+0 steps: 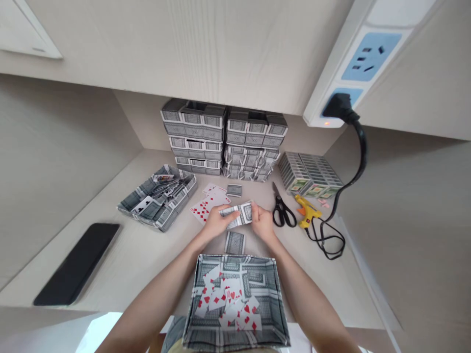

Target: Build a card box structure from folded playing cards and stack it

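Our left hand [217, 223] and right hand [263, 223] pinch folded cards [244, 214]; formed boxes [204, 131] line the table's [147, 260] back edge, loose cards [212, 200] lie unfolded.

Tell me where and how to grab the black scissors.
Grip the black scissors by the handle loops, coming from above on the near side. They lie flat with the loops toward you and the blades pointing away. The right hand is nearer and looks the better choice, once free of the patterned card.
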`<state>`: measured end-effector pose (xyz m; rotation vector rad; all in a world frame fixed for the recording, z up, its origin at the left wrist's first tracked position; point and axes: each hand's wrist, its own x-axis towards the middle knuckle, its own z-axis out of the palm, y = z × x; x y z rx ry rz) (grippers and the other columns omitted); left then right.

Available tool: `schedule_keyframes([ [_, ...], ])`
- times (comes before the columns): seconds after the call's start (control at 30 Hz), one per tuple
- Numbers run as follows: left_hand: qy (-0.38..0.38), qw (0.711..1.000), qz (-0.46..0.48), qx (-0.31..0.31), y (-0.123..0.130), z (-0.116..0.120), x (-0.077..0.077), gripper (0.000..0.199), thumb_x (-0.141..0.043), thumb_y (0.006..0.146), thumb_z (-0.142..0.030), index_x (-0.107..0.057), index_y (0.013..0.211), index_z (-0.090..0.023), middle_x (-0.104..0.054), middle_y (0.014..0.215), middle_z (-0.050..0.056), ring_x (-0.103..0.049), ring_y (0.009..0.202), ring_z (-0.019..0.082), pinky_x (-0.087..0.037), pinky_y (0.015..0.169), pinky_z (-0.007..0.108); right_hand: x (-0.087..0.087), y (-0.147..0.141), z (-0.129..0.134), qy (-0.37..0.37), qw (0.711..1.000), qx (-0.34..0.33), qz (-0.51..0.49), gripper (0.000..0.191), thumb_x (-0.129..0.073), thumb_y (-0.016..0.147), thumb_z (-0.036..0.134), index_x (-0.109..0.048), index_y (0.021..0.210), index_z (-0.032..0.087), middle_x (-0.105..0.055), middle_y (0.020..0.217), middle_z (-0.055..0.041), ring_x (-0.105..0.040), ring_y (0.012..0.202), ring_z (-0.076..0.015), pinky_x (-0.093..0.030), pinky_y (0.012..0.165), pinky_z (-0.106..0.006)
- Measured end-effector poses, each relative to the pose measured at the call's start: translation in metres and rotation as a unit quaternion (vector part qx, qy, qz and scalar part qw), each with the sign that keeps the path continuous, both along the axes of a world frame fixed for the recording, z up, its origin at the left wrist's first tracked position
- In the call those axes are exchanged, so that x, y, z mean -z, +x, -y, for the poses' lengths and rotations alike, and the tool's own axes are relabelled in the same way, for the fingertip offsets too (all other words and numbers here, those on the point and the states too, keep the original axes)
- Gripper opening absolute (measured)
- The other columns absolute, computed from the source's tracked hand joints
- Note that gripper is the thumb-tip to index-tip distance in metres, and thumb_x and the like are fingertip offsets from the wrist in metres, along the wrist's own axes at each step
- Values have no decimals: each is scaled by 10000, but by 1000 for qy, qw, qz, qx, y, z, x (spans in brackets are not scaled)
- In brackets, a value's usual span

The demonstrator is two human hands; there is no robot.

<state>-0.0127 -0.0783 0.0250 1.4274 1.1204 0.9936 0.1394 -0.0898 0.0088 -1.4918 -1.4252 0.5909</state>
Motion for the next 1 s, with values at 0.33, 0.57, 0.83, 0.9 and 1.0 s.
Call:
schedule_keyframes([
  [0.33,163,939,-256,-159,-61,-27,-2,385,-559,694,-453,-619,953,-173,-616,996,97,-533,939,241,-365,877,341,5,2,-4,19,997,78,-12,484,-369,816,523,-376,439,221,-388,352,17,-358,361,-120,-230,406,-251],
  [0.57,118,857,-483,-131,-47,-19,8,860,-651,521,-571,-408,1255,-194,-449,1155,157,-366,1023,361,-317,834,465,-2,9,-3,-41,991,71,-110,529,-415,790,550,-371,382,215,-360,259,39,-363,273,-108,-264,345,-241],
  [0.83,205,879,-398,-164,-45,-18,0,651,-685,594,-298,-451,1193,-204,-385,1081,99,-406,1040,278,-345,898,385,1,4,-6,-52,969,7,-240,428,-568,718,498,-398,464,198,-405,287,68,-313,256,-63,-237,307,-210],
  [0.9,218,895,-349,-173,-45,-18,-4,556,-643,639,-219,-469,1166,-182,-401,1066,89,-479,953,221,-387,867,338,2,3,-7,-62,958,-24,-278,377,-586,706,490,-412,544,197,-453,322,73,-318,243,-58,-205,282,-196],
  [1.0,203,909,-311,-188,-47,-19,-7,418,-590,681,-179,-521,1093,-166,-482,984,59,-532,733,150,-436,773,301,2,2,-7,-78,942,-62,-321,334,-596,695,488,-439,656,196,-521,383,69,-378,253,-66,-248,277,-178],
])
